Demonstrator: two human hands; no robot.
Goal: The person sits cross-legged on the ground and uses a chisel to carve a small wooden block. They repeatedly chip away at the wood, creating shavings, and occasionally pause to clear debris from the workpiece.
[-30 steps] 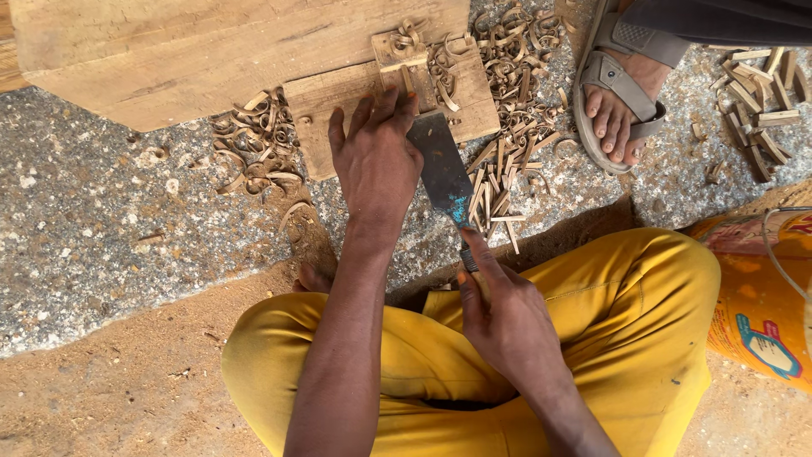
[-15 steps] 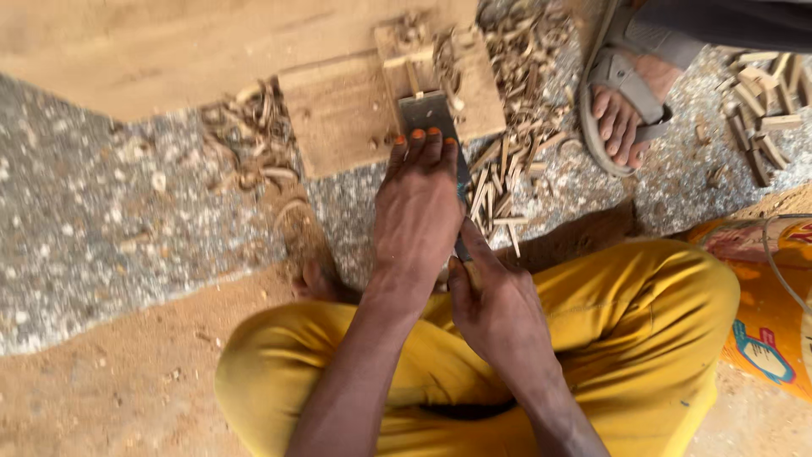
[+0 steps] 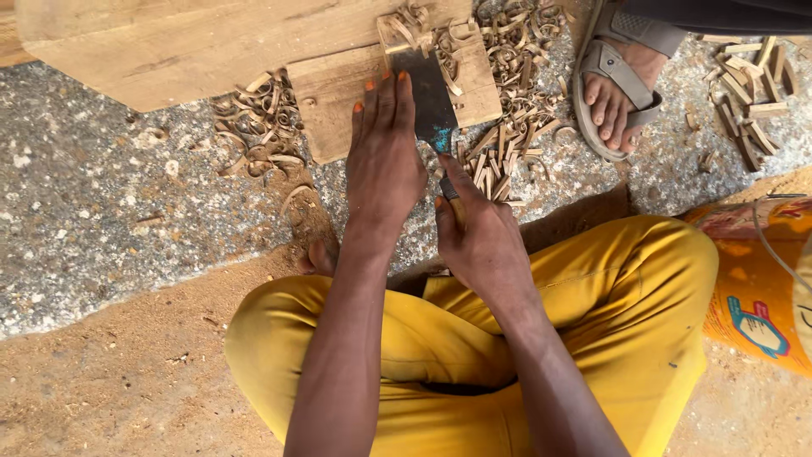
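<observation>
My left hand (image 3: 385, 161) flat on chisel (image 3: 430, 97), fingers (image 3: 382, 97) extended, released, pressing blade onto small board (image 3: 338, 93) at 12 o'clock. My right hand (image 3: 478, 233) clenched on chisel handle at 6 o'clock end, likely to drive and steer. Board lies on gravel floor (image 3: 110, 203), butted against big plank (image 3: 169, 42) at 11 o'clock, probably as stop. Shavings (image 3: 254, 131) heaped at 9 and 3 o'clock. Another person's sandalled foot (image 3: 617, 93) near at 2 o'clock. Open floor toward 9 o'clock.
</observation>
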